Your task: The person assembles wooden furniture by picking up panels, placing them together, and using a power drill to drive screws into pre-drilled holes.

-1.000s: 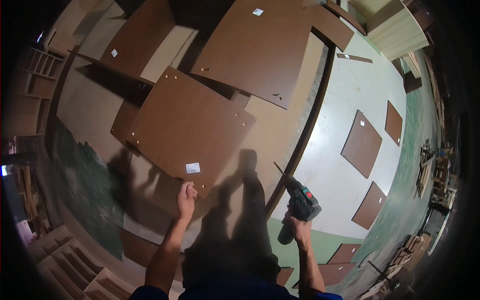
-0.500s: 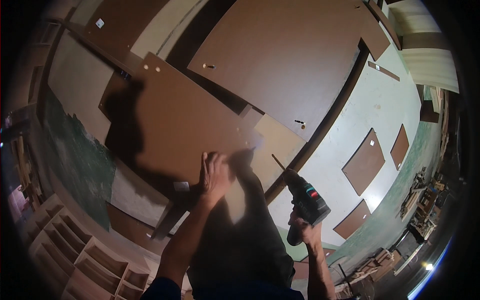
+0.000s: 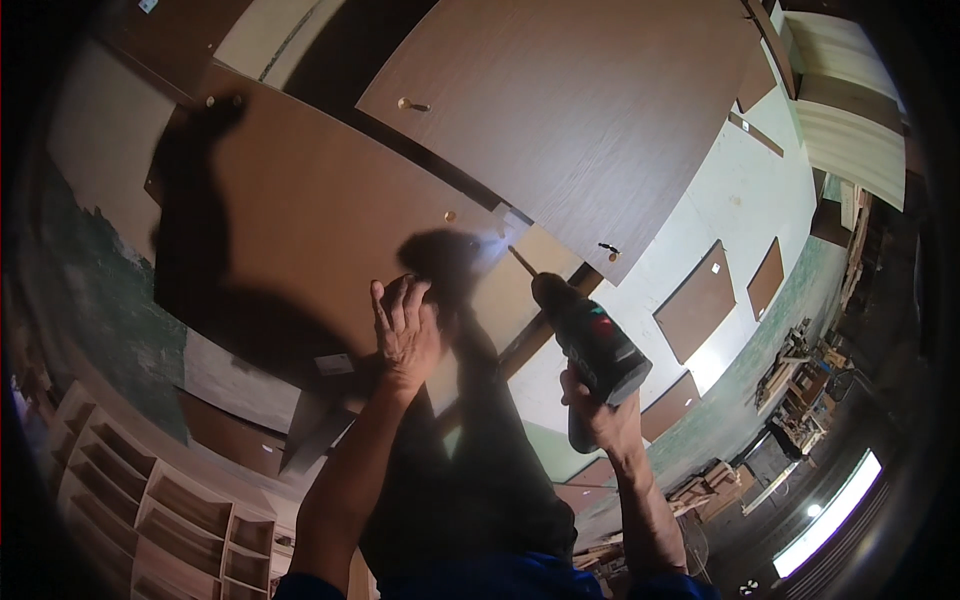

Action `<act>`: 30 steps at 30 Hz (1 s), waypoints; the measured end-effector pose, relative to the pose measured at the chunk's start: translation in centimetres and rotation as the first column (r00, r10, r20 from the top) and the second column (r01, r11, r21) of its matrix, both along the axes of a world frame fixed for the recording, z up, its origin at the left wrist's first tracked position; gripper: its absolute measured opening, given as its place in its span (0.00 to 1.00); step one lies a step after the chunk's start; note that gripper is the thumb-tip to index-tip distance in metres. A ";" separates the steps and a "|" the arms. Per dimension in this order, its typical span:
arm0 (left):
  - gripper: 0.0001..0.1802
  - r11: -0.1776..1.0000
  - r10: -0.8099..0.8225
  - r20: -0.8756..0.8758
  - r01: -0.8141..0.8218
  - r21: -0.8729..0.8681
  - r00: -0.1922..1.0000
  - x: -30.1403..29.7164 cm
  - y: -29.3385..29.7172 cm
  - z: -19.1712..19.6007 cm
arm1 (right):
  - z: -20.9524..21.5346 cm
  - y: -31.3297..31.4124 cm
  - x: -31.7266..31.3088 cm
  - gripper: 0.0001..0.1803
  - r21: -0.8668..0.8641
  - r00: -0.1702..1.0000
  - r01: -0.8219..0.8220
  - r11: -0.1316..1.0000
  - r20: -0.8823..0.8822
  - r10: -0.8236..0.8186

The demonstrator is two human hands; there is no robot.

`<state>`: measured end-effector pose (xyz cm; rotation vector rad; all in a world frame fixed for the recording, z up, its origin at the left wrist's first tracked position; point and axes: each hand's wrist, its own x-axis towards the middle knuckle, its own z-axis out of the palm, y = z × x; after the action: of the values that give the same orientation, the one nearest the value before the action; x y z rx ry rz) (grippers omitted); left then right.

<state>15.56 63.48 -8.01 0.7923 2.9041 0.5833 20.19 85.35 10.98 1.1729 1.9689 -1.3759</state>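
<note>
Grip: drill (image 3: 590, 345) clamped in the right hand (image 3: 605, 405), with fingers wrapped around its handle; left hand (image 3: 408, 335) held with its fingers spread apart, its back turned to the camera.
Drill: seen right of the frame's centre, its body tilted and its bit (image 3: 524, 264) pointed toward the upper left; whether anything is touched by the tip cannot be told.
Lit patch: a bluish glow cast just beside the bit's tip, near the right-hand corner of the lower brown panel (image 3: 300, 200).
Lower brown panel: spread across the left and centre of the frame, partly covered by dark shadow; overlapped in view by the left hand, though contact cannot be told. Marked by a round hole (image 3: 450, 216) near its right end and by a white label (image 3: 334, 364) near its lower edge.
Upper brown panel (image 3: 570, 130): laid across the top centre, parted from the lower one by a dark gap; pierced near two corners, with dark marks seen beside the holes.
White board (image 3: 730, 200): stretched along the right, with small brown panels (image 3: 698, 300) and a narrow brown strip (image 3: 756, 135) placed on it.
Shelf unit (image 3: 150, 480): stood at the lower left, divided into open compartments; their depths are too dim to be read.
Wood pieces (image 3: 715, 490): heaped at the lower right.
Bright strip (image 3: 828, 515): seen toward the lower right corner.
</note>
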 end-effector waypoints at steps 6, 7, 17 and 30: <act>0.11 1.000 0.012 0.006 -0.011 -0.027 1.000 0.3 -0.4 -0.6 | -0.8 -0.3 -2.3 0.11 0.032 0.998 -0.045 0.998 -0.037 0.046; 0.10 0.999 0.030 0.012 -0.030 -0.016 0.999 0.4 -0.5 -0.6 | -0.6 -0.3 -2.9 0.11 0.041 0.996 -0.088 0.995 -0.017 0.089; 0.13 0.993 0.042 0.026 -0.045 0.109 0.999 0.3 -0.3 -1.0 | -0.5 2.6 -2.3 0.37 0.300 0.714 -0.695 0.653 0.185 0.675; 0.14 0.976 -0.021 0.167 -0.015 0.216 0.986 -0.9 -0.6 1.3 | 2.2 3.2 -5.2 0.26 0.016 0.939 -0.343 0.939 -0.024 0.343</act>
<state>14.66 62.88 -6.67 0.7296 2.7164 0.9309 15.01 88.59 13.19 0.7683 2.0815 -1.2032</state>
